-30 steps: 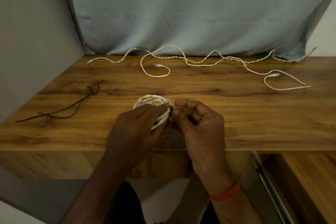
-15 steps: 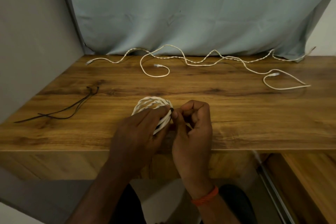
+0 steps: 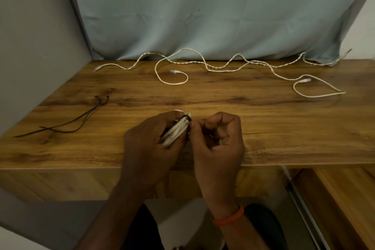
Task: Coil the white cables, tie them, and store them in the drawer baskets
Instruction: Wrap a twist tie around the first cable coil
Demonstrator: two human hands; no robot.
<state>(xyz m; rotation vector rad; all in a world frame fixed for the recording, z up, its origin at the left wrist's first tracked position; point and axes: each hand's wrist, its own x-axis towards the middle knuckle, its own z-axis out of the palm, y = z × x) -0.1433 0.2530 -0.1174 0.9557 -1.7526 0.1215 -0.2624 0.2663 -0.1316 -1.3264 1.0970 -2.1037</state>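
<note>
Across the width of the view a wood-grain surface (image 3: 284,128) is stretching from left to right, with a pale blue-grey cloth (image 3: 203,16) hanging behind its far edge and a plain grey wall (image 3: 30,46) closing off the left side. Along the far edge, loose white cables (image 3: 223,67) are lying in twisted waves and loops, their plugs resting on the wood. Toward the left, well apart from them, thin black ties (image 3: 81,119) are lying crossed over one another. Below the near right corner a metal rail (image 3: 304,209) is running beside more wood panelling. Near the middle of the near edge, the coiled white cable (image 3: 175,132) is sitting squeezed flat inside the left hand (image 3: 150,142), whose fingers (image 3: 170,117) are curling round it so that only a short stretch of strands is showing. A black tie (image 3: 187,118) is wrapping the coil at its far right end, just beside those fingertips. The right hand (image 3: 219,138), wearing an orange wristband (image 3: 229,217), is pinching at that tie with thumb and forefinger, its other fingers curling into the palm.
</note>
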